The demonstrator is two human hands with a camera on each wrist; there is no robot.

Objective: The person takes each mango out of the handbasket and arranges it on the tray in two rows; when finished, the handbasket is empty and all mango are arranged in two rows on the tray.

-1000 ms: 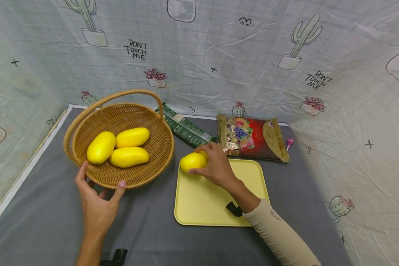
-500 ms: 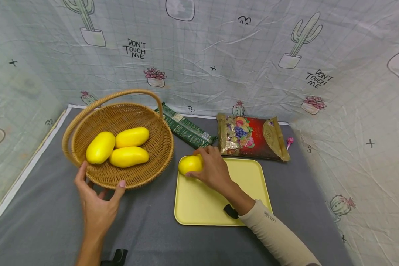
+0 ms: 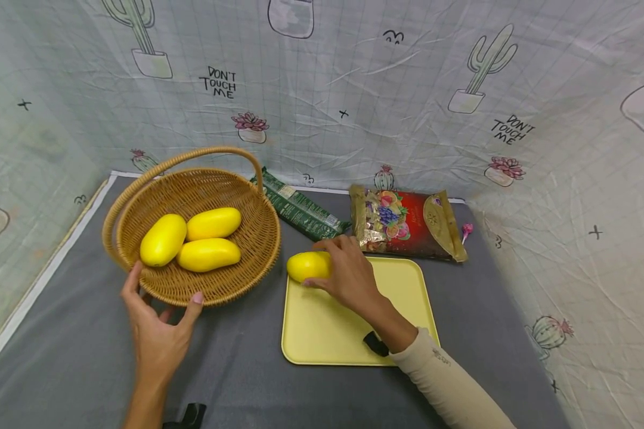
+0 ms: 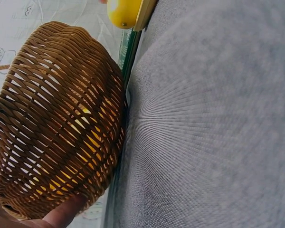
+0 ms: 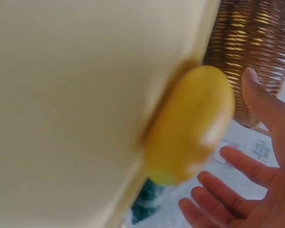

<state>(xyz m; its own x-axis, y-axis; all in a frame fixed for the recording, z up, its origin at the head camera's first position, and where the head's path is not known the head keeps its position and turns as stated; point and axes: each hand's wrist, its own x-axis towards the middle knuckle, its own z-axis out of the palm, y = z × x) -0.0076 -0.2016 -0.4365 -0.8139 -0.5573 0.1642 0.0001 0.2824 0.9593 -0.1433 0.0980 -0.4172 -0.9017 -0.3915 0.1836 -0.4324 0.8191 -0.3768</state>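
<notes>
My left hand (image 3: 158, 333) grips the near rim of a brown wicker basket (image 3: 260, 256), thumb and index finger at the rim. In the left wrist view another finger lies against the woven outside. Three yellow mangoes (image 3: 209, 255) lie inside the basket. A further yellow mango (image 3: 305, 267) rests at the far left corner of a pale yellow tray (image 3: 322, 333). My right hand (image 3: 349, 271) is around this mango, covering its right end in the head view. In the right wrist view its fingers (image 5: 244, 164) are spread and stand apart from the mango.
Behind the tray lie a green packet (image 3: 306, 211) and a red and gold candy bag (image 3: 408, 223). A pink lollipop (image 3: 467, 231) is to the bag's right. Printed cloth walls (image 3: 322, 71) enclose the grey table (image 3: 236, 369) at the back and sides.
The mango by my right hand has shifted slightly left at the tray corner, and more of it shows now. My left hand and the basket keep their place.
</notes>
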